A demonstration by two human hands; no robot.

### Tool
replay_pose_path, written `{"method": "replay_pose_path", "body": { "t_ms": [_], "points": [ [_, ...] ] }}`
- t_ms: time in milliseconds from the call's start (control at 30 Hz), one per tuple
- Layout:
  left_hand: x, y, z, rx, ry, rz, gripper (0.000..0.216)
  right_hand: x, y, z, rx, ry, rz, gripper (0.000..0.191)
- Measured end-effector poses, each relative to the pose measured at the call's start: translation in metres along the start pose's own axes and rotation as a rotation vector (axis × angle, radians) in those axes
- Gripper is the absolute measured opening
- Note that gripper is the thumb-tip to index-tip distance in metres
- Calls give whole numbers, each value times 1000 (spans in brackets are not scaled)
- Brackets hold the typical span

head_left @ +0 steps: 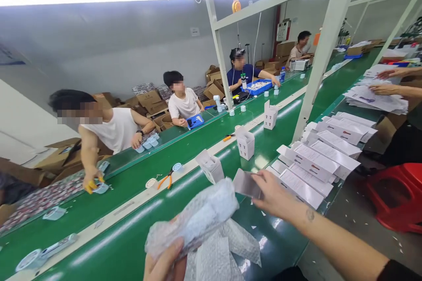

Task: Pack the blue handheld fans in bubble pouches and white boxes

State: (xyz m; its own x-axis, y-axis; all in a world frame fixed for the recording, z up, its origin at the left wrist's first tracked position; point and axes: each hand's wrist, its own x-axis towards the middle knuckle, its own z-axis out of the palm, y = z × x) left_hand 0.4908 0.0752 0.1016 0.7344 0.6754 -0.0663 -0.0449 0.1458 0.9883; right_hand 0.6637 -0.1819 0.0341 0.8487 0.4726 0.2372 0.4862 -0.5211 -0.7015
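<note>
My left hand (pixel 166 260) is closed around a bubble-wrapped bundle (pixel 198 215) at the bottom middle; something pale blue shows through the wrap. My right hand (pixel 275 193) pinches a small carton (pixel 244 183) by its right side, with a plain greyish face towards me. The carton's left edge is right by the bundle's upper end; whether they touch I cannot tell. Below the bundle lie loose bubble-wrap pouches (pixel 219 254). Just beyond, an opened white box (pixel 211 166) stands on the green belt, and a second white box (pixel 245 142) is farther along.
Rows of flattened white cartons (pixel 313 162) lie to my right, near a red stool (pixel 397 197). A white frame post (pixel 325 57) rises beside them. Orange-handled pliers (pixel 165 180) rest on the belt's middle strip. Co-workers sit across the line; another person's hands (pixel 387 81) handle cartons at right.
</note>
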Motion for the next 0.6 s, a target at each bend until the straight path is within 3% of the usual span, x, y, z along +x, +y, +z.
{"method": "replay_pose_path", "body": {
  "t_ms": [100,167,233,333,400,500,600],
  "points": [
    [6,11,21,203,-273,226,25,-23,-16,56,129,-60,-65,66],
    [4,14,33,552,-518,382,18,-32,-15,82,154,-91,-36,67],
    [1,17,48,924,-682,446,26,-37,-9,96,162,-96,-31,68],
    [4,26,81,1392,-737,395,28,-38,3,101,183,-99,-78,68],
    [12,28,108,1558,-759,361,25,-38,10,103,195,-85,-92,69],
    [23,19,141,1620,-765,344,25,-37,19,111,201,-32,-85,68],
    [23,-1,148,1647,-804,328,40,-37,25,122,211,9,-100,67]
  ]
}}
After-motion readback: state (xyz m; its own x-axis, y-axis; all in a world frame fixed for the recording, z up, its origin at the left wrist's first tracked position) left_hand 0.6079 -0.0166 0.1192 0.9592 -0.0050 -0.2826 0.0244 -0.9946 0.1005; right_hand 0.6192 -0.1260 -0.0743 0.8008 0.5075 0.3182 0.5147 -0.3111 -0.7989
